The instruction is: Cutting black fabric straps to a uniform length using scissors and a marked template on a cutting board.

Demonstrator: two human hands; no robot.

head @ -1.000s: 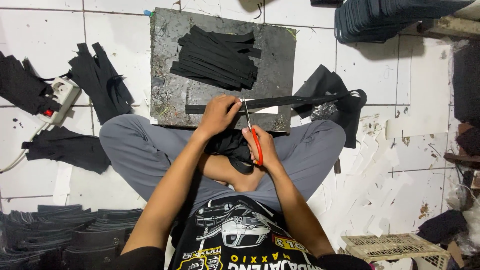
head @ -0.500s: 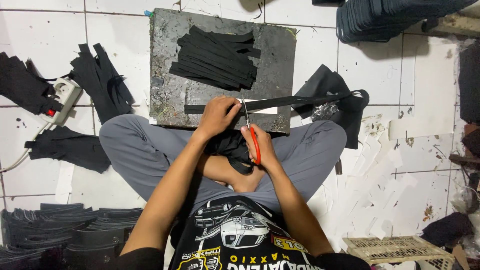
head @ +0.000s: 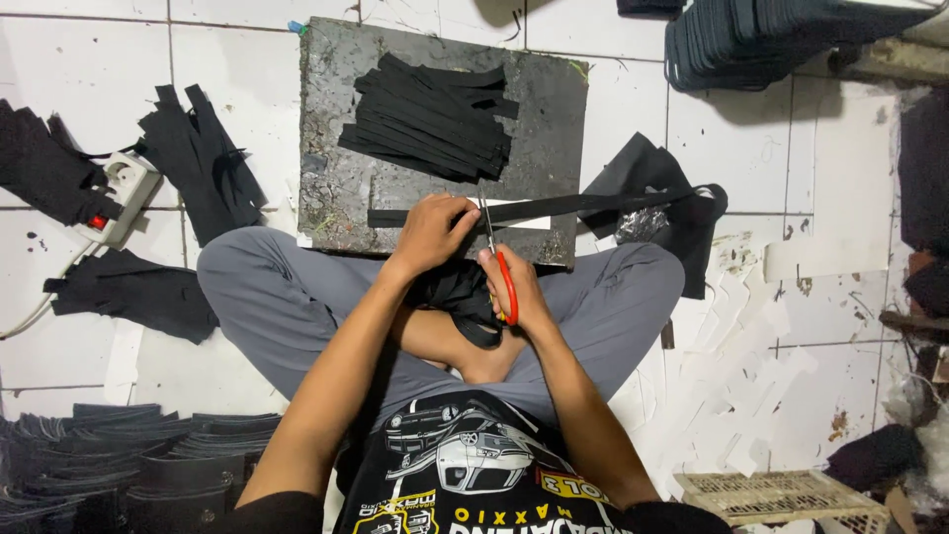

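At nine o'clock on the tiled floor [head: 237, 59] lie loose heaps of black fabric pieces [head: 198, 158] beside a white power strip [head: 124, 188], and at seven o'clock stand stacks of dark cut parts [head: 129, 455]. On the dark board [head: 336, 148] in front of the crossed legs, a pile of cut black strips [head: 430, 114] sits toward twelve o'clock — by the look of it, a good share of the cutting is already done. The left hand [head: 430, 232] presses flat on a long black strap [head: 583, 204] over a white template [head: 519, 216], holding it to the board. The right hand [head: 514, 287] is closed around red-handled scissors [head: 499, 267], blades at the strap just beside the left fingers; whether the blades are parted I cannot tell. The strap runs on toward three o'clock into a bundle of black material [head: 657, 193] — so more length seemingly remains uncut.
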